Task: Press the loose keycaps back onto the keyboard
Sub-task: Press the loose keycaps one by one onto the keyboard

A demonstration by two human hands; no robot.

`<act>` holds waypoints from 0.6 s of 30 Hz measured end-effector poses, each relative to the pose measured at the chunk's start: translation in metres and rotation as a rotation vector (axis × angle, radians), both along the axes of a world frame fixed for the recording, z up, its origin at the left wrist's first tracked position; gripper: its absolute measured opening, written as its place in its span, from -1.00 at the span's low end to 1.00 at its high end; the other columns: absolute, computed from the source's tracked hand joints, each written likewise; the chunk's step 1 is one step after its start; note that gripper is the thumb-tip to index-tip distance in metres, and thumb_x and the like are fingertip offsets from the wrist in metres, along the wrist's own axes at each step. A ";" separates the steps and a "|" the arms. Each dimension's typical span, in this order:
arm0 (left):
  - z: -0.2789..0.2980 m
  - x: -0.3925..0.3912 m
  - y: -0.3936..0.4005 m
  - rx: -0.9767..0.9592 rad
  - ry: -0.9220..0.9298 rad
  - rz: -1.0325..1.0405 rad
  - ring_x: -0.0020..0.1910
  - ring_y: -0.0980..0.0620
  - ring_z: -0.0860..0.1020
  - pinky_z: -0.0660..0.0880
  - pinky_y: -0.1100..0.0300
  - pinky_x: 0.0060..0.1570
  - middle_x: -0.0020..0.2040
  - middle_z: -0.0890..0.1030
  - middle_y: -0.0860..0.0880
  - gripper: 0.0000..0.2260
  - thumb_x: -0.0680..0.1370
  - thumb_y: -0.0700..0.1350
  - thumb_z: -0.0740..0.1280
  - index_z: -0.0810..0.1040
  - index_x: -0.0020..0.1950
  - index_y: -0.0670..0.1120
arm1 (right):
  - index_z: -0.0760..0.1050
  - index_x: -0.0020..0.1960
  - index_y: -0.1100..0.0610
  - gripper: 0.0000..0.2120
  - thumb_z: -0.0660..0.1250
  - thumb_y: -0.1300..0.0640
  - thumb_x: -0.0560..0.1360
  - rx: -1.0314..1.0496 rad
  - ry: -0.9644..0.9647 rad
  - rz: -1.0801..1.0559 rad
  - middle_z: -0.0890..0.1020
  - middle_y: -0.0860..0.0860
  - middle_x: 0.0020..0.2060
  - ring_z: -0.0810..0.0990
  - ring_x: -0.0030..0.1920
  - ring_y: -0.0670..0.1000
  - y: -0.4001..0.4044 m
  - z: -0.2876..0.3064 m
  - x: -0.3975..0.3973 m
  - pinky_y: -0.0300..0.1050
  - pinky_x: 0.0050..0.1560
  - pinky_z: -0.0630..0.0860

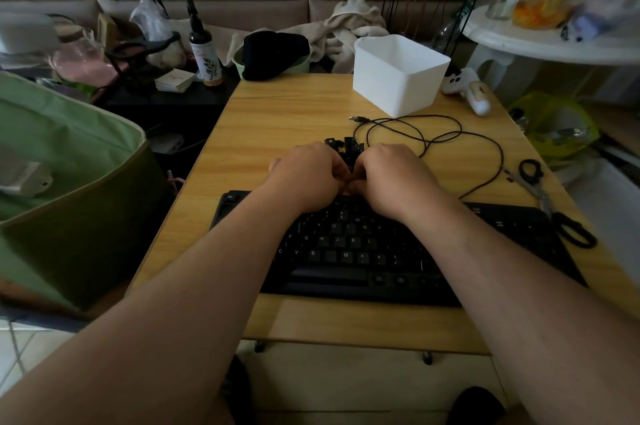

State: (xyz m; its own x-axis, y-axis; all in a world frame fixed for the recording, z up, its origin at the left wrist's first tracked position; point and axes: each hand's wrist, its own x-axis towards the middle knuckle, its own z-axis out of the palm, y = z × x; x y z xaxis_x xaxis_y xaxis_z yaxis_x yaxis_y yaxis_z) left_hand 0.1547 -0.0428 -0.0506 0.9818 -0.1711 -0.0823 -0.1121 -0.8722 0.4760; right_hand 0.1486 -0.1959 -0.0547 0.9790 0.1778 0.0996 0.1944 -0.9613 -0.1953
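Lying beyond both hands [349, 178], loose keycaps [346, 144], keyboard [363, 251] below

A single head-worn wide-angle view looks forward and steeply down, close over the worktop [277, 112], forearms reaching from below.

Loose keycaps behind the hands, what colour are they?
Black, like the keyboard. The keycaps show best in the head view.

Keyboard [363, 251] keys read F, G, H, J, K — B, M.
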 end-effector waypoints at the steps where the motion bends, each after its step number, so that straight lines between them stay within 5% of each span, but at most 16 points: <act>1: 0.000 -0.001 0.000 0.015 -0.009 0.005 0.05 0.03 0.58 0.51 -0.20 0.26 -0.12 0.58 0.24 -0.82 0.56 -0.04 0.42 0.68 0.02 0.27 | 0.66 -0.03 0.02 -0.93 0.51 0.05 0.51 -0.010 0.006 0.008 0.57 0.01 -0.19 0.52 -0.10 0.11 0.001 -0.001 0.000 -0.10 -0.23 0.42; 6: -0.002 -0.004 0.005 -0.073 -0.056 0.014 0.07 0.06 0.61 0.54 -0.13 0.21 -0.04 0.66 0.23 -0.88 0.51 0.04 0.45 0.64 0.00 0.27 | 0.67 0.03 -0.01 -0.94 0.44 0.07 0.57 0.031 -0.075 0.049 0.54 -0.01 -0.17 0.53 0.00 0.12 -0.001 -0.004 0.001 -0.05 -0.15 0.43; 11: 0.013 -0.011 0.005 -0.546 -0.018 0.038 -0.26 0.28 0.63 0.49 0.37 -0.29 -0.11 0.75 0.09 -0.81 0.54 -0.10 0.51 0.65 0.12 0.06 | 0.68 -0.11 0.07 -0.82 0.39 0.07 0.63 0.889 0.082 -0.040 0.67 -0.02 -0.26 0.54 -0.23 -0.06 -0.008 0.012 -0.001 -0.09 -0.16 0.46; 18: 0.020 -0.025 -0.003 -0.786 0.069 0.058 -0.02 0.05 0.72 0.59 0.19 0.07 -0.10 0.76 0.00 -0.75 0.53 -0.17 0.54 0.63 0.18 -0.03 | 0.61 -0.09 0.12 -0.74 0.25 0.10 0.71 1.282 0.332 -0.076 0.63 -0.14 -0.44 0.51 -0.49 -0.26 -0.013 0.028 -0.015 -0.40 -0.46 0.40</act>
